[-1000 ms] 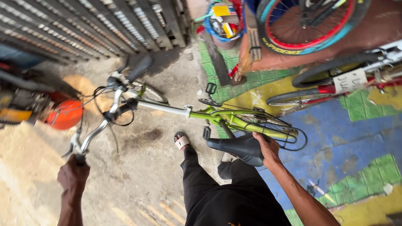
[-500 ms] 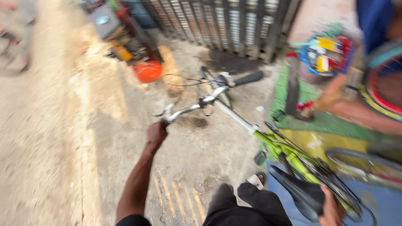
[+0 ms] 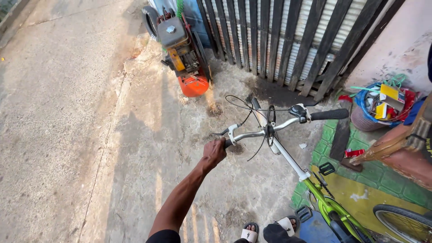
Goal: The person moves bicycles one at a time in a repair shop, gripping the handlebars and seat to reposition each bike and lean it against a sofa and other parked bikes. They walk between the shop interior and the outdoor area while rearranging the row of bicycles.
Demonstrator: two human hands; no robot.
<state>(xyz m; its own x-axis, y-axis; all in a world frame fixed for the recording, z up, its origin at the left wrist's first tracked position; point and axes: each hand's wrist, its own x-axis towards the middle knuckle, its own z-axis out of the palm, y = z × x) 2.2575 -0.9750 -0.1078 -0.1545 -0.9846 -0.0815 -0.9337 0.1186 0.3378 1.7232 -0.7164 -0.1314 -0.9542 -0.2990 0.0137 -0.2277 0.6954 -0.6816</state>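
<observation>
head view | left hand [image 3: 213,152] fingers wrapped around left grip of green bicycle [image 3: 288,162], which stands before the slatted fence [image 3: 288,40] | right hand out of view | step: steadying bike; next move needs a firm hold

A bare left hand [image 3: 213,152] grips matt black rubber on a shiny metal handlebar [image 3: 270,127], above a glossy green painted bicycle frame [image 3: 328,208]. Rough, stained concrete ground [image 3: 90,135] runs to a dark weathered wooden fence [image 3: 288,36] backed by corrugated metal.
</observation>
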